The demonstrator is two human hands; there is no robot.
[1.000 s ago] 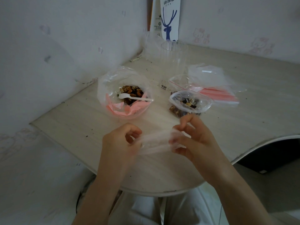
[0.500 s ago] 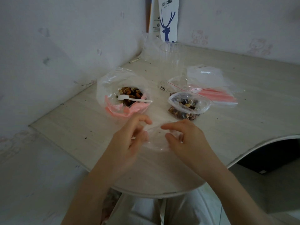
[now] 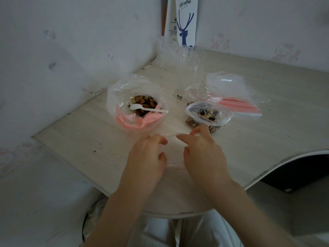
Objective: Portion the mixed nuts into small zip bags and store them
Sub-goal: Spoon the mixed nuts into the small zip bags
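A small empty clear zip bag [image 3: 174,138] lies flat on the table between my hands. My left hand [image 3: 146,157] pinches its left edge with curled fingers and thumb. My right hand [image 3: 203,154] pinches its right edge the same way. Behind my left hand stands the large open bag of mixed nuts [image 3: 122,97], its pink zip rim rolled down, with a white plastic spoon [image 3: 142,108] lying across the nuts. Just beyond my right fingertips sits a small open zip bag holding nuts [image 3: 208,114].
A pile of empty zip bags with red strips [image 3: 236,102] lies at the right. A clear plastic cup [image 3: 190,65] and a white coffee box [image 3: 186,20] stand at the back corner by the wall. The pale table [image 3: 89,139] has a curved front edge near my lap.
Both hands have lowered the empty bag from mid-air onto the table and moved it forward, toward the bags of nuts. It now lies flat between my fingers.
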